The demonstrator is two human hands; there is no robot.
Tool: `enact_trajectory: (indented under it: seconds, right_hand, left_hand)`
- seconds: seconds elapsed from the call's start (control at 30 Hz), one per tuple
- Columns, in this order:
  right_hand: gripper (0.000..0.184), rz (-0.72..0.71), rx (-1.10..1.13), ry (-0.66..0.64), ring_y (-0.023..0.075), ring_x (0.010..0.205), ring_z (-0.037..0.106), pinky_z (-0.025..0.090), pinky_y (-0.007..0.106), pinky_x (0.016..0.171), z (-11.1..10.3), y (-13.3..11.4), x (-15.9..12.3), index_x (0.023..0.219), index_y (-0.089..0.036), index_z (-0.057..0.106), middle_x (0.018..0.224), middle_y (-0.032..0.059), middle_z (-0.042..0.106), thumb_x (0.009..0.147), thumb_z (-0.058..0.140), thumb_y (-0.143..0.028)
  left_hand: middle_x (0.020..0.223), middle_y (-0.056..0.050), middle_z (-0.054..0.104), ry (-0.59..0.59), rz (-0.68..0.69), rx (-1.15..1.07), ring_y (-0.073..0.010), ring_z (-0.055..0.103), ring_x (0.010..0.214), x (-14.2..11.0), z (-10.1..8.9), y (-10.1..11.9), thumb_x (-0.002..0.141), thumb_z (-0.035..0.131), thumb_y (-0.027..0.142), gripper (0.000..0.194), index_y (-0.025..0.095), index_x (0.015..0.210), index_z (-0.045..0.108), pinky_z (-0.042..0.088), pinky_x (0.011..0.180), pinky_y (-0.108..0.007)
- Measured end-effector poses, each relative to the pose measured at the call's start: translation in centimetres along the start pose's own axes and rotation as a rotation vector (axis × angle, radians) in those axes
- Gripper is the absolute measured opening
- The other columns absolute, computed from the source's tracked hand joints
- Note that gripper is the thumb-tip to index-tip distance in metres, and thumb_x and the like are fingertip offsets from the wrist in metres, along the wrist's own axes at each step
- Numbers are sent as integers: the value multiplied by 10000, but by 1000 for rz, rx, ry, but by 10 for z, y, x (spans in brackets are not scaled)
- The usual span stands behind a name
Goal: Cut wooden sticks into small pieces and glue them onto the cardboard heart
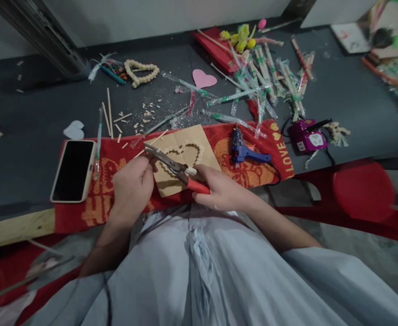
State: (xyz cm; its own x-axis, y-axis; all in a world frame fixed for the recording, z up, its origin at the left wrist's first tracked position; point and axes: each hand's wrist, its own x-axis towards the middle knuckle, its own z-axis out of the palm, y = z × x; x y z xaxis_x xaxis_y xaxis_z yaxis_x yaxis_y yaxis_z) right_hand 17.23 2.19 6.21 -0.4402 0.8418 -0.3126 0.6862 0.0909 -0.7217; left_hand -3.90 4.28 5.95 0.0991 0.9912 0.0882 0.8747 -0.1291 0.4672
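Note:
My right hand (217,186) is wrapped round the red-handled pliers (172,164), whose metal jaws point left towards my other hand. My left hand (134,181) is closed in a pinch by the jaw tips, on what looks like a thin wooden stick (158,137); its fingertips are partly hidden. Under the pliers lies a piece of creased brown cardboard (172,186), bearing a heart outline made of small pale pieces (199,147). The cardboard rests on a red and orange towel (99,208) along the table's near edge.
A blue glue gun (241,151) lies right of the cardboard, a phone (74,172) on the left. Cut stick bits (146,121) are scattered beyond. Further back are a finished-looking heart frame (141,74), a pink paper heart (204,79), wrapped chopsticks (241,95) and a purple device (308,136).

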Motion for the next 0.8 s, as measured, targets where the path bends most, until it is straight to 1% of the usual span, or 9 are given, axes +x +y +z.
enact_trajectory:
  seconds: [0.13, 0.2, 0.33, 0.47, 0.53, 0.7, 0.8]
  right_hand:
    - [326, -45, -9, -10, 234, 838, 528, 398, 323, 701, -2, 4, -1, 976, -143, 463, 952, 112, 564, 715, 506, -332]
    - [333, -56, -9, -12, 239, 851, 528, 400, 328, 709, -2, 4, -1, 982, -141, 460, 959, 115, 562, 712, 508, -331]
    - [291, -38, -31, -3, 202, 740, 506, 366, 295, 634, -2, 1, -1, 931, -165, 464, 875, 77, 572, 694, 512, -326]
    - [265, 19, -41, 21, 170, 642, 466, 313, 267, 559, 0, -5, -1, 878, -175, 478, 789, 45, 570, 669, 519, -333]
    - [265, 41, -48, 31, 167, 631, 461, 301, 264, 548, 1, -7, -1, 865, -175, 488, 764, 41, 568, 661, 525, -341]
    - [271, 79, -92, 51, 174, 638, 475, 294, 266, 554, 1, -8, -1, 864, -170, 504, 754, 50, 577, 660, 536, -345]
    - [289, 35, -63, 16, 183, 674, 504, 334, 272, 582, 0, -3, -1, 911, -161, 502, 818, 65, 593, 676, 524, -327]
  left_hand:
    - [534, 20, 437, -97, 17, -129, -120, 437, 536, 1, -6, -3, 833, 436, 252, 255, 203, 582, 439, 303, 549, -276]
    - [519, 24, 416, -122, 31, -150, -115, 421, 521, 1, -8, -4, 838, 437, 262, 270, 202, 575, 421, 296, 536, -274]
    - [515, 27, 401, -108, 30, -131, -110, 407, 514, 0, -9, -4, 832, 443, 252, 279, 203, 566, 377, 282, 528, -275]
    - [531, 25, 426, -105, 1, -102, -119, 443, 542, 0, -10, -1, 843, 430, 252, 251, 204, 597, 424, 293, 545, -271]
    - [540, 21, 442, -103, -2, -80, -128, 460, 561, 0, -9, 1, 852, 425, 266, 242, 207, 618, 448, 301, 559, -271]
    - [546, 9, 480, -72, -7, 2, -140, 474, 561, 1, -3, 1, 822, 451, 254, 231, 209, 596, 441, 306, 564, -278]
    - [570, -3, 549, -94, -27, -79, -134, 500, 548, 3, -3, -3, 824, 454, 265, 244, 202, 590, 475, 324, 541, -272]
